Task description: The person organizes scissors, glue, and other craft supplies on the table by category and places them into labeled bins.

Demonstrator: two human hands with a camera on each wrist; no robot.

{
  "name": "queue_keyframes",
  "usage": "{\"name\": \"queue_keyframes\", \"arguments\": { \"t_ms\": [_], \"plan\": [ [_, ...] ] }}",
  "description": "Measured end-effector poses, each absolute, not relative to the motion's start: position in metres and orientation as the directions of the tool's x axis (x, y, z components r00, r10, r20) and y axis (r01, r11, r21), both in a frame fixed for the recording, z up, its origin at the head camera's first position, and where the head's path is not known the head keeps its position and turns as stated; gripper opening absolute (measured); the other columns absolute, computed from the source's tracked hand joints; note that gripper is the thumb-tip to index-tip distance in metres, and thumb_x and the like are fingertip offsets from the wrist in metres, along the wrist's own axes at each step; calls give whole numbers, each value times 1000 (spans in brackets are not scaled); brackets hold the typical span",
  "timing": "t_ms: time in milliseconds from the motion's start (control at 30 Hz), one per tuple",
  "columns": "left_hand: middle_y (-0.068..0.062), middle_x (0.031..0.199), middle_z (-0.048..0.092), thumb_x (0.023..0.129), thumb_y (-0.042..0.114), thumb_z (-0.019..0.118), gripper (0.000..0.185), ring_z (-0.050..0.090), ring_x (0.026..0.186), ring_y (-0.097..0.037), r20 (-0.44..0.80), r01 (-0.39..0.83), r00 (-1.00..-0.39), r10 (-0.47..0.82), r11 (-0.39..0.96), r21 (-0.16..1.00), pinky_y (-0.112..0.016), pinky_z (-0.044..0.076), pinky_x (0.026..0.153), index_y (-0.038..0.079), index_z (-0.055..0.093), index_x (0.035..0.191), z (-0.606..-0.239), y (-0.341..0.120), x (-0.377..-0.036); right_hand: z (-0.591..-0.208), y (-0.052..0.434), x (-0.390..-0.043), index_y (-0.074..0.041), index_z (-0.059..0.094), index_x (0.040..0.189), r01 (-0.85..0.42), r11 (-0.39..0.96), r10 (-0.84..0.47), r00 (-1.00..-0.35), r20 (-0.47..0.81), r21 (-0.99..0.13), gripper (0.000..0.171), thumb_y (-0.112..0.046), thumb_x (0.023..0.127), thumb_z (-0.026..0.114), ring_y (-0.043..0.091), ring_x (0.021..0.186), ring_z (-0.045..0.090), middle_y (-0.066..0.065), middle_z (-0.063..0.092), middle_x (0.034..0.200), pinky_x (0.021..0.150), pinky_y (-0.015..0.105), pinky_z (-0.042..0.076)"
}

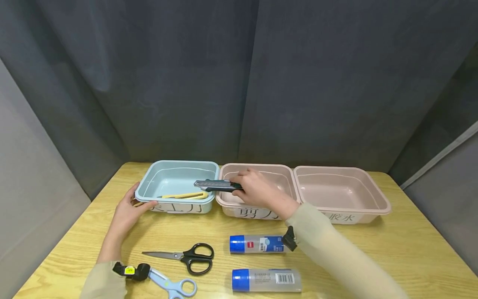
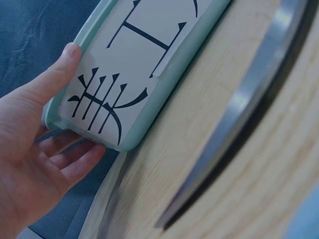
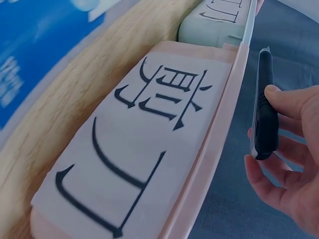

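Note:
My right hand [image 1: 257,189] pinches a black and grey utility knife [image 1: 218,185] over the blue bin's right rim and the middle pink bin. The knife's head end points left; in the right wrist view its black body [image 3: 266,104] sits between thumb and fingers. My left hand [image 1: 127,211] grips the front left corner of the light blue bin [image 1: 179,163], thumb at the front rim and fingers around the side. Inside that bin a yellow utility knife [image 1: 186,195] lies along the front wall. In the left wrist view, the bin's front label [image 2: 124,64] faces me.
Right of the blue bin stand the middle pink bin [image 1: 257,166] and another pink bin [image 1: 341,169], both labelled. On the wooden table [image 1: 74,249] lie black-handled scissors [image 1: 198,258], light blue scissors [image 1: 173,286], and two blue-capped glue sticks [image 1: 257,244], one partly behind my right sleeve.

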State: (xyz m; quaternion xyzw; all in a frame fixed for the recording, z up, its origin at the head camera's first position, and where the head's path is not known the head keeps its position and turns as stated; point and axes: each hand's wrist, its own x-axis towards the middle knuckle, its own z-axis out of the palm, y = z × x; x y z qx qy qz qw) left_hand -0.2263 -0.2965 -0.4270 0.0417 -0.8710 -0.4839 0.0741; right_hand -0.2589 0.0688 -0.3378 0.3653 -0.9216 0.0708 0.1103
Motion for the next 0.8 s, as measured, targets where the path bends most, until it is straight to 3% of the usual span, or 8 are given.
{"name": "queue_keyframes", "arguments": {
  "t_ms": [500, 633, 800],
  "plan": [
    [-20, 145, 28, 77, 42, 70, 97, 37, 125, -38, 84, -10, -984, -154, 526, 850, -51, 32, 99, 13, 10, 147, -426, -294, -226, -335, 36, -274, -13, 67, 109, -730, 683, -704, -659, 266, -1, 27, -22, 85, 62, 17, 95, 59, 2, 67, 102, 95, 36, 40],
    [-21, 144, 28, 77, 42, 70, 97, 37, 124, -38, 80, -17, -984, -161, 526, 850, -50, 33, 98, 13, 10, 147, -424, -294, -224, -334, 26, -275, -14, 68, 108, -740, 672, -719, -650, 247, 9, 25, -22, 85, 63, 15, 90, 60, 1, 69, 99, 93, 34, 40],
    [-21, 144, 30, 77, 41, 70, 96, 37, 124, -37, 87, -13, -982, -165, 526, 850, -49, 33, 98, 13, 11, 147, -423, -294, -222, -335, 15, -278, -16, 69, 106, -747, 664, -735, -641, 222, 43, 23, -22, 85, 63, 14, 81, 59, 0, 69, 95, 79, 30, 41]
  ]
}}
